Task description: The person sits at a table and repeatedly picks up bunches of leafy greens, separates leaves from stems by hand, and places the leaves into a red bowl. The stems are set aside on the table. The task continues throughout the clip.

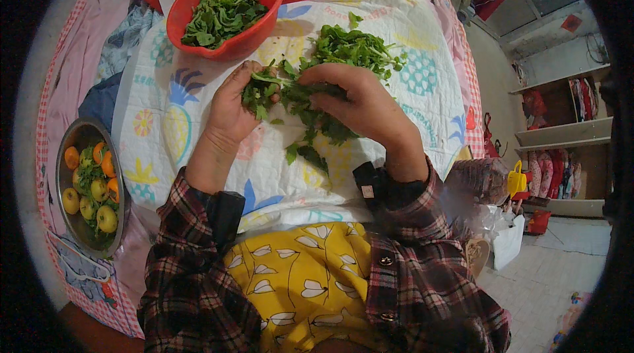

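Note:
Leafy green herb sprigs (307, 118) hang between my two hands over a white quilted cloth with fruit prints (198, 175). My left hand (234, 102) is closed around a small bunch of stems and leaves. Opposite it, my right hand (360, 99) curls its fingers on the longer sprigs, whose leaves droop beneath it. Just beyond my right hand lies a loose pile of the same greens (350, 49) on the cloth. A red plastic colander-like bowl with a handle (274, 6) stands beyond my left hand, with picked leaves (224, 16) inside.
A steel bowl (119, 221) at the left holds yellow-green fruit (105, 219), oranges (107, 165) and greens. Pink and checked bedding (72, 82) lies beneath the cloth. At the right are a large clear plastic jug (485, 178), a yellow-handled item (517, 181) and shelves (568, 132) with folded cloths.

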`<action>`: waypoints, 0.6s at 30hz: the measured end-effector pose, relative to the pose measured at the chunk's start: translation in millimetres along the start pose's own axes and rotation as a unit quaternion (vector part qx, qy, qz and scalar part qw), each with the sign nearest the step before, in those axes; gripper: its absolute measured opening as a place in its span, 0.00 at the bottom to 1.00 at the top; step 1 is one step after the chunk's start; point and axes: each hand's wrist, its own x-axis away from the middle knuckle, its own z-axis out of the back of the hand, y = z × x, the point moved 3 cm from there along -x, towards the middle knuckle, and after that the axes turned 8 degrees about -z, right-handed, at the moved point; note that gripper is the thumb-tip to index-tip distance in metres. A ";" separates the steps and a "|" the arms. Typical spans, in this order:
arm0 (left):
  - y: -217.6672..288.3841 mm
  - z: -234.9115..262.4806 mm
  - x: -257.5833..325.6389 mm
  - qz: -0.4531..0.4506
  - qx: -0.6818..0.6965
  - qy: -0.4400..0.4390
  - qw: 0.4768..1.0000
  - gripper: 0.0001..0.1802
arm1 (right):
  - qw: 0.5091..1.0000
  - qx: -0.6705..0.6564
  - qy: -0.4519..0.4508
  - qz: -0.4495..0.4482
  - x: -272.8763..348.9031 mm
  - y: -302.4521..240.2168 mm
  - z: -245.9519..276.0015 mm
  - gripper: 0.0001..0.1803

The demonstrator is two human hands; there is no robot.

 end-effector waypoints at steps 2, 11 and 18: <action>-1.0 -1.8 -0.7 -0.010 -0.010 -0.006 1.000 0.12 | 1.000 0.008 -0.004 -0.011 1.7 0.6 2.4 0.15; -2.2 -2.3 -1.5 -0.004 0.061 -0.030 0.998 0.10 | 0.998 -0.020 -0.038 -0.036 4.6 4.5 2.1 0.14; -3.2 -0.2 -4.6 0.009 0.106 -0.026 0.994 0.10 | 0.998 -0.027 -0.036 -0.041 7.3 8.9 4.5 0.14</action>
